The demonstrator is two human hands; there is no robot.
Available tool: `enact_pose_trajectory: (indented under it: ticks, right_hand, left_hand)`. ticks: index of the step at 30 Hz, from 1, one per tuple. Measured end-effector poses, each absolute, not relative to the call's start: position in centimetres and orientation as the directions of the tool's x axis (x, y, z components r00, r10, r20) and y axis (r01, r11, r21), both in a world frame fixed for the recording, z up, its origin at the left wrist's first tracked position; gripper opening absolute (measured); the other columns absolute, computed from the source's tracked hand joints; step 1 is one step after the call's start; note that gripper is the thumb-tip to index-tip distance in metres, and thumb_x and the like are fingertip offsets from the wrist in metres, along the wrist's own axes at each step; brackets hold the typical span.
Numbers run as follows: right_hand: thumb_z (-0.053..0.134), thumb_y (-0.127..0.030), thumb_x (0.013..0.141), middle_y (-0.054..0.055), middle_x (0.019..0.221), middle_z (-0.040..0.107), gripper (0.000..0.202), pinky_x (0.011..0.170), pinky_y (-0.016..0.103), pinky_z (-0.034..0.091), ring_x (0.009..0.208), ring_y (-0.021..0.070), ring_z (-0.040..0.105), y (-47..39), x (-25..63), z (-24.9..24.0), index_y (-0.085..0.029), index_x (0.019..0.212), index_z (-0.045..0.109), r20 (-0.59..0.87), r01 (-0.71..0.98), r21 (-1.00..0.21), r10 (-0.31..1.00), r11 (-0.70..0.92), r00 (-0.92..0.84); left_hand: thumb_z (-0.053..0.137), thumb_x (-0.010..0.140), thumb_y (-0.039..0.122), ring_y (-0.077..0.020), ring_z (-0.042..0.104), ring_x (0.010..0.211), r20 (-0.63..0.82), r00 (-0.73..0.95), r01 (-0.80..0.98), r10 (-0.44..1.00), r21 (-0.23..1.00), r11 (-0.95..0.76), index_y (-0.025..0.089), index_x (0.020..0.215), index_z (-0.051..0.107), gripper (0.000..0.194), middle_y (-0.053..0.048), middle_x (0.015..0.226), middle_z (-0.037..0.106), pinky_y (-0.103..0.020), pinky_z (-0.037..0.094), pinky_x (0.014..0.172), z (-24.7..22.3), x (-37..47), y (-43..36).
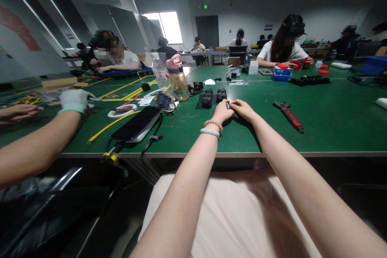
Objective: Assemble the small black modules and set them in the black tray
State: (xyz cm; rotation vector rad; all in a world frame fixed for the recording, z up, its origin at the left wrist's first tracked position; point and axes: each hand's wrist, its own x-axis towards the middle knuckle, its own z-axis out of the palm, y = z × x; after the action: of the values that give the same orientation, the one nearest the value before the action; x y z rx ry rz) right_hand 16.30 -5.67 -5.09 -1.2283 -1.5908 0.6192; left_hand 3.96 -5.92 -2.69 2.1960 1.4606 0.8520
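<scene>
Both hands meet over the green table (332,129). My left hand (223,112), with a beaded bracelet and a pale bangle at its wrist, is closed around a small metallic piece (228,105). From the right, my right hand (242,110) pinches at the same piece, its fingertips touching it. Just beyond my left hand stand black blocky parts (221,95), with more black parts (207,98) on a dark ribbed base to their left. An adjustable wrench (289,117) with a red and black handle lies to the right of my hands.
A phone (136,124) and yellow tubing (113,125) lie at left, near a pink-lidded bottle (178,80). A co-worker's gloved hand (73,100) is at far left. Across the table, a person sits behind a blue box (281,73).
</scene>
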Motion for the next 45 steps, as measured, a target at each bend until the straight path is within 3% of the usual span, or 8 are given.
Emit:
enact_pose_trajectory:
  ticks: [11,45]
  right_hand:
    - [0.044,-0.037,0.067,0.000,0.072,0.058,0.027,0.064,0.023,0.038,0.065,0.0101,0.048,-6.07,16.22,-4.79,-0.017,0.079,0.058,0.387,0.451,-0.826,0.922,0.340,0.014]
    - [0.044,-0.036,0.068,0.000,0.076,0.059,0.025,0.070,0.026,0.038,0.072,0.0123,0.051,-5.71,16.25,-5.04,-0.017,0.077,0.057,0.382,0.444,-0.831,0.924,0.335,0.019]
  left_hand:
    - [0.057,0.055,0.018,-0.0177,0.052,0.086,0.269,0.274,0.703,0.923,0.600,-0.383,0.018,0.105,0.044,0.052,-0.006,0.098,0.056,-0.025,0.041,0.071,-2.48,4.03,-6.16]
    - [0.056,0.055,0.018,-0.0174,0.051,0.087,0.290,0.274,0.695,0.917,0.600,-0.397,0.017,0.106,0.043,0.053,-0.006,0.099,0.055,-0.025,0.040,0.073,-2.76,4.04,-5.87]
